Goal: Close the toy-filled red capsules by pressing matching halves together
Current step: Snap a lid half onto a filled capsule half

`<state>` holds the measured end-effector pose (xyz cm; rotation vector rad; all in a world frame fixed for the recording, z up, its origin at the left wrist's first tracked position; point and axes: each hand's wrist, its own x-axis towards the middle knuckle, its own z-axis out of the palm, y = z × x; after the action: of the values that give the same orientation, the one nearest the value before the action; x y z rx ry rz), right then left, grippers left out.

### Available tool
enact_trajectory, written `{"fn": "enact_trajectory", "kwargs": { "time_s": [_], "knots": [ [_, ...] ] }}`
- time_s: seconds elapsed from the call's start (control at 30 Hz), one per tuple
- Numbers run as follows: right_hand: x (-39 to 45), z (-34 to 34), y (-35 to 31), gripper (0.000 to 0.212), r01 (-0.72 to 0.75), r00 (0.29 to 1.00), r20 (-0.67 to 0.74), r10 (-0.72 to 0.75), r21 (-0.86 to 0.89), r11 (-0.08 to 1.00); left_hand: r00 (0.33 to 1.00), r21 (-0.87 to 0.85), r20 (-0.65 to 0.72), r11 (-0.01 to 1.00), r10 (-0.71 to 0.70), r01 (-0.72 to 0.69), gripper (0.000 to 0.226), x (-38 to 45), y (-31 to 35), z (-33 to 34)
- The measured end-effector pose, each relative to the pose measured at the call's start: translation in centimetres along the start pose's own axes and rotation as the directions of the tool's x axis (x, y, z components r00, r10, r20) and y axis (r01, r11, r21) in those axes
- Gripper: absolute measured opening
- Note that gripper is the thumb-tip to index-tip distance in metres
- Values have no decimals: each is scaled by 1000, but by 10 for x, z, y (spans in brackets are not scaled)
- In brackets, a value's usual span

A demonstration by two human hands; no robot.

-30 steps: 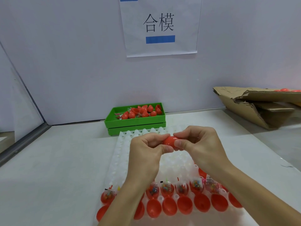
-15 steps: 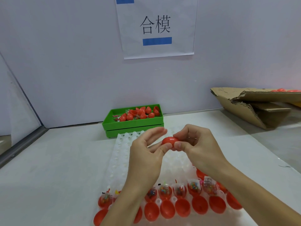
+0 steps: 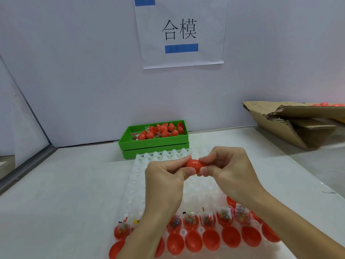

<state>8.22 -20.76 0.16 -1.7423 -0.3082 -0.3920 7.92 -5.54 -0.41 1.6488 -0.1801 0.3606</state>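
Note:
A red capsule (image 3: 193,164) is held in the air above the white dimpled tray (image 3: 138,186). My left hand (image 3: 165,177) pinches its left end and my right hand (image 3: 226,168) pinches its right end, thumbs underneath. Near the tray's front edge stands a row of red halves holding bagged toys (image 3: 225,218). In front of that row lie several empty red halves (image 3: 211,240). My forearms hide part of both rows.
A green bin (image 3: 155,142) with loose red halves and toy bags sits behind the tray by the wall. A torn cardboard box (image 3: 291,122) lies at the back right with red capsules behind it. A paper sign (image 3: 180,32) hangs on the wall.
My left fingers, briefly spread half a second ago, have curled back onto the capsule. Both hands stay over the tray, and the view has shifted slightly.

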Motion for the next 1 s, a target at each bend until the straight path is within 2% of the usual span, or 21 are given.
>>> {"fn": "enact_trajectory", "kwargs": {
  "time_s": [0.23, 0.43, 0.6, 0.73, 0.87, 1.0],
  "knots": [
    [4, 0, 2, 42, 78, 997, 19, -78, 11, 997, 1000, -18, -13, 1000, 21, -21, 30, 0, -2, 2],
    [3, 0, 7, 32, 63, 997, 44, -63, -12, 998, 1000, -38, 22, 999, 7, -6, 27, 1, -5, 3],
    [3, -1, 8, 20, 45, 998, 41, -45, -1, 999, 994, -167, 106, 985, -27, 45, 19, 3, -4, 2],
    [1, -4, 7, 25, 19, 997, 74, -18, -4, 1000, 995, -172, 95, 984, -33, 49, 18, 3, -4, 1],
    [2, -4, 7, 25, -42, 997, 71, 43, -12, 999, 1000, -71, 3, 997, -4, 4, 20, 5, -5, -2],
    [1, 2, 5, 15, -70, 997, 25, 73, -106, 992, 985, 77, -81, 987, 150, -144, 32, 4, -1, -2]
  ]
}}
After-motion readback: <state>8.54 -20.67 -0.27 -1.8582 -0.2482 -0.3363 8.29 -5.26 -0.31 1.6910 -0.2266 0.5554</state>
